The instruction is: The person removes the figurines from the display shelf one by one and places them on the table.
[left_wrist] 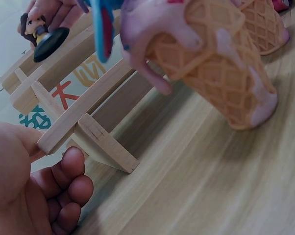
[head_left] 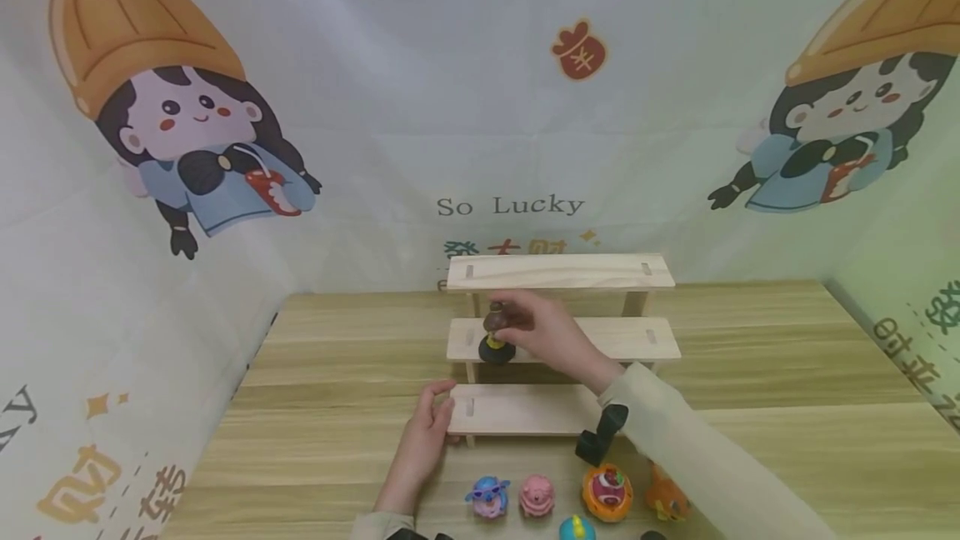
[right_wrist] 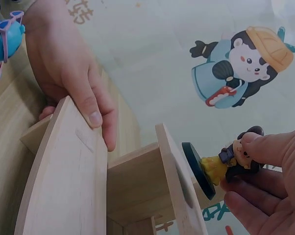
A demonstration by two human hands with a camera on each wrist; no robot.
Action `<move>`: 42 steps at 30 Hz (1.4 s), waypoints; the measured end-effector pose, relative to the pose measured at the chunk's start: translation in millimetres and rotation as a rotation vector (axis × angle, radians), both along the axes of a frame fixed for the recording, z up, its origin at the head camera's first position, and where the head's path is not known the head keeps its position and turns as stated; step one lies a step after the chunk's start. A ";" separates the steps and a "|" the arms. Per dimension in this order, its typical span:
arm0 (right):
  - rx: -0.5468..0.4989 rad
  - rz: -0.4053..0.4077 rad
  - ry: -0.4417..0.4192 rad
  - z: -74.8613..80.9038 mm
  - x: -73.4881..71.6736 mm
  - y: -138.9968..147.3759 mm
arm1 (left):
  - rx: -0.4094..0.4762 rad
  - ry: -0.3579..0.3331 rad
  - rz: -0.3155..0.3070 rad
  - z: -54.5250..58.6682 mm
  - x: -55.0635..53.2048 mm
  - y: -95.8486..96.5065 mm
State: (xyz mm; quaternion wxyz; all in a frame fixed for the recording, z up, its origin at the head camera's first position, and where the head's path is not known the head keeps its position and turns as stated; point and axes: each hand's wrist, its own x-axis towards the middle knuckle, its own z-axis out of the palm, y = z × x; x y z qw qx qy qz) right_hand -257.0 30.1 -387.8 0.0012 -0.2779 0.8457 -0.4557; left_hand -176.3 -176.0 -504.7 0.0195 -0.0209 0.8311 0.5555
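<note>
My right hand [head_left: 551, 336] pinches a small princess figurine [right_wrist: 221, 164] by its dark-haired head, thumb on one side and fingers on the other. The figurine wears a yellow skirt and stands on a round black base [left_wrist: 50, 44]. That base hovers close over the left part of the middle tier [head_left: 588, 338] of a three-step wooden display stand, with a small gap visible in the right wrist view. At the stand's left end, my left hand [head_left: 429, 432] grips the lowest tier [head_left: 525, 408], some fingers on top and others curled beneath.
In front of the stand are a blue-and-purple figure with sunglasses [head_left: 489, 497], a pink figure [head_left: 537, 496], an orange round toy [head_left: 607, 492], an orange figure [head_left: 666, 497] and a turquoise toy [head_left: 577, 528]. The top tier [head_left: 558, 272] backs onto a printed cloth [head_left: 375, 107].
</note>
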 end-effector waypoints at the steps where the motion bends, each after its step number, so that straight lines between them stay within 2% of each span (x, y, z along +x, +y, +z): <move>1: 0.002 0.000 0.000 1.0 1.7 0.6 | -0.002 -0.001 0.000 0.4 0.1 0.0; 7: 0.023 0.013 0.029 9.2 13.2 2.8 | 0.002 -0.009 0.004 1.9 -0.4 0.1; 18: 0.025 0.112 0.114 18.9 42.0 6.6 | -0.003 0.011 0.000 -0.3 -2.4 0.4; 28: 0.012 0.153 0.140 17.9 69.6 10.7 | -0.018 -0.012 0.009 -1.8 2.7 0.3; 37: 0.019 0.219 0.231 14.5 88.0 16.2 | -0.008 -0.017 0.018 -0.6 -0.2 2.7; 42: 0.023 0.264 0.223 9.8 98.5 19.1 | -0.013 -0.009 0.018 1.1 -0.8 3.5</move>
